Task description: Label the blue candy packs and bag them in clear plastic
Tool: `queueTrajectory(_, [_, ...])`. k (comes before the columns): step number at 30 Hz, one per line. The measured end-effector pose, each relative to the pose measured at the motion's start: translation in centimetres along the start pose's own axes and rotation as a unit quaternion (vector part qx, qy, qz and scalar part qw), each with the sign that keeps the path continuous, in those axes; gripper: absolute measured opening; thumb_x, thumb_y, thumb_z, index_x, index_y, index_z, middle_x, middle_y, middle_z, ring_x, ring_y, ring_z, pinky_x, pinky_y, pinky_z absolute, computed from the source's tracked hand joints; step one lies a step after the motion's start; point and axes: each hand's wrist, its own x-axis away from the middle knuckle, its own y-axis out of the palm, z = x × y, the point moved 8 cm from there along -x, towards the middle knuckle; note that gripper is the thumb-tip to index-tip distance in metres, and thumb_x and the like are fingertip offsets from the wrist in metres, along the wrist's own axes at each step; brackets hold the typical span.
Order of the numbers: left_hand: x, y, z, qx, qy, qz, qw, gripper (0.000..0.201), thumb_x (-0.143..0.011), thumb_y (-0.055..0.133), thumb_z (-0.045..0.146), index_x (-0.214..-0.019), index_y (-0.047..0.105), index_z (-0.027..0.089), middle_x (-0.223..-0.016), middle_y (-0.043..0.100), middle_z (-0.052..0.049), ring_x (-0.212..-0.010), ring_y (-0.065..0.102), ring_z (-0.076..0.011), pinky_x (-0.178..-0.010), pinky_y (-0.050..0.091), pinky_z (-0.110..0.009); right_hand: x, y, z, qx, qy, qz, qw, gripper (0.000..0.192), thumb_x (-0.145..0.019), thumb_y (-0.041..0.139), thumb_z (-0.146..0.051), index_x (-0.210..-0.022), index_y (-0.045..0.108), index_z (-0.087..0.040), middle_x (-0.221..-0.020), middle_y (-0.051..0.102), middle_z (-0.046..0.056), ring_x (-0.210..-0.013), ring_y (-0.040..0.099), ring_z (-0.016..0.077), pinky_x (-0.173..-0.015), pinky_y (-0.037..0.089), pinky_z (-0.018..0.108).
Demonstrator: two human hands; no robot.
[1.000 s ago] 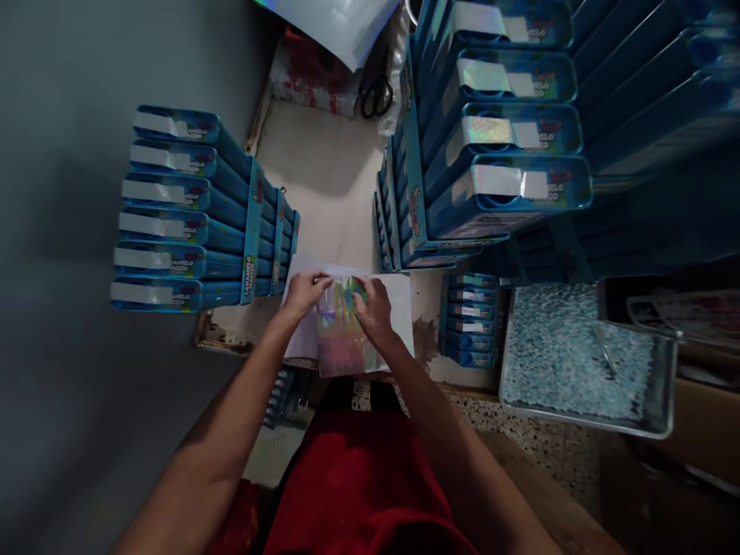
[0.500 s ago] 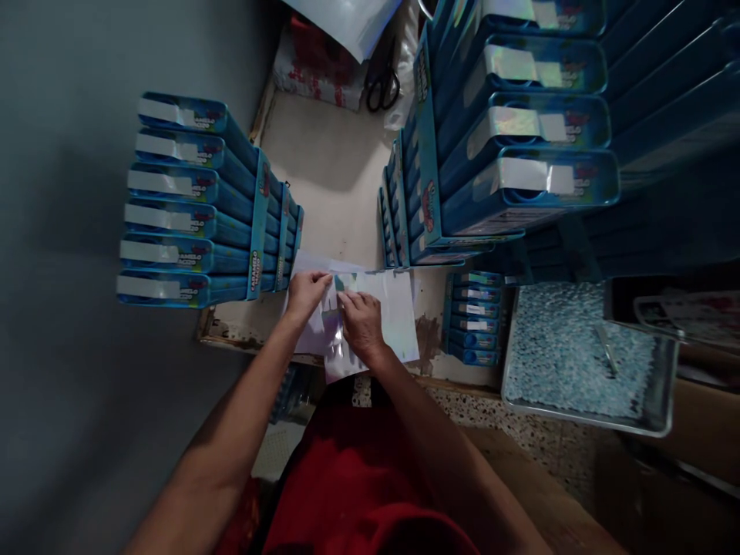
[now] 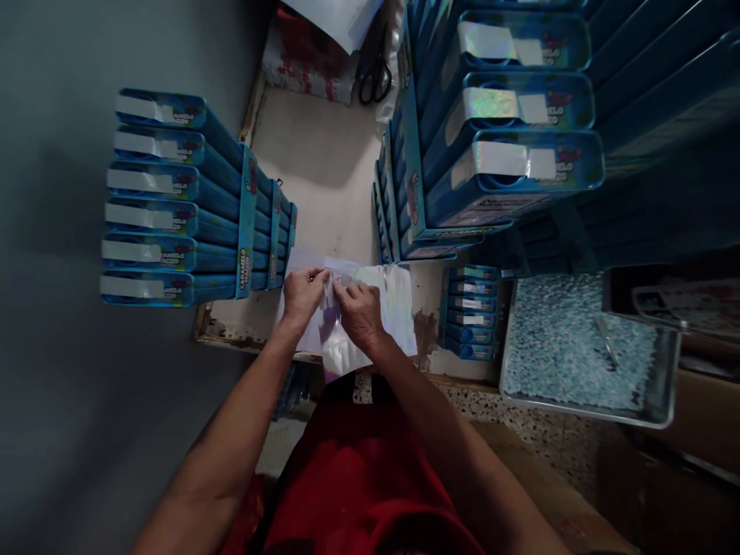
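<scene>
On the table (image 3: 324,177), between stacks of blue boxes (image 3: 218,202), a shiny sheet (image 3: 340,356) lies over white paper (image 3: 308,335). The left hand (image 3: 301,299) pinches its left side; the right hand (image 3: 361,317) bunches over it, whether gripping I can't tell.

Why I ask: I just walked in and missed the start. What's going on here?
A person has both hands at a shiny sheet on a table. The left hand and right hand are close together near its far end; how firmly either grips it is too small to tell. White paper shows beside it. Blue boxes are stacked on both sides, scissors lie toward the far end, and a tray of bluish pieces sits off to the right.
</scene>
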Motion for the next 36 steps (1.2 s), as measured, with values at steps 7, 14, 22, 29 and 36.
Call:
queueTrajectory(7, [-0.4, 0.0, 0.0, -0.002, 0.001, 0.018, 1.000, 0.037, -0.083, 0.062, 0.044, -0.095, 0.083, 0.015, -0.085, 0.079, -0.007, -0.079, 0.069, -0.0218, -0.064, 0.045, -0.026, 2.6, -2.7, 1.8, -0.091, 0.118, 0.086, 0.985, 0.014, -0.094, 0.064, -0.025, -0.104, 0.074, -0.025, -0.096, 0.074, 0.003, -0.094, 0.063, 0.0227, -0.088, 0.038, 0.036])
queueTrajectory(14, [0.0, 0.7, 1.8, -0.005, 0.008, -0.001, 1.000, 0.035, -0.081, 0.064, 0.042, -0.093, 0.083, 0.015, -0.083, 0.079, -0.007, -0.078, 0.070, -0.0217, -0.067, 0.046, -0.027, 3.3, -2.9, 3.4, -0.121, 0.144, 0.096, 0.978, 0.017, -0.097, 0.063, -0.023, -0.108, 0.075, -0.027, -0.095, 0.077, 0.001, -0.089, 0.068, 0.0200, -0.086, 0.040, 0.033])
queueTrajectory(22, [2.1, 1.0, 3.1, 0.025, 0.036, -0.069, 0.997, 0.036, -0.082, 0.064, 0.044, -0.092, 0.083, 0.016, -0.085, 0.080, -0.007, -0.078, 0.068, -0.0212, -0.068, 0.047, -0.027, 1.3, -4.9, 2.3, -0.040, 0.068, 0.075, 0.994, 0.016, -0.099, 0.062, -0.026, -0.106, 0.076, -0.027, -0.091, 0.074, 0.004, -0.093, 0.064, 0.0228, -0.087, 0.035, 0.035])
queueTrajectory(29, [2.5, 1.1, 2.9, 0.036, 0.043, -0.084, 0.995, 0.034, -0.083, 0.063, 0.042, -0.090, 0.082, 0.015, -0.084, 0.078, -0.008, -0.078, 0.066, -0.0213, -0.068, 0.047, -0.028, -1.1, -4.4, 2.9, -0.025, 0.031, 0.032, 0.999, 0.019, -0.100, 0.060, -0.030, -0.105, 0.078, -0.028, -0.093, 0.074, 0.004, -0.094, 0.064, 0.0234, -0.085, 0.034, 0.036])
queueTrajectory(36, [2.2, 1.3, 2.6, 0.053, 0.037, -0.103, 0.993, 0.032, -0.085, 0.061, 0.040, -0.091, 0.082, 0.016, -0.087, 0.079, -0.007, -0.080, 0.067, -0.0214, -0.070, 0.048, -0.028, -1.5, -4.2, 3.4, -0.040, 0.038, 0.044, 0.998, 0.020, -0.100, 0.061, -0.036, -0.106, 0.078, -0.026, -0.089, 0.075, 0.004, -0.089, 0.066, 0.0232, -0.083, 0.038, 0.034])
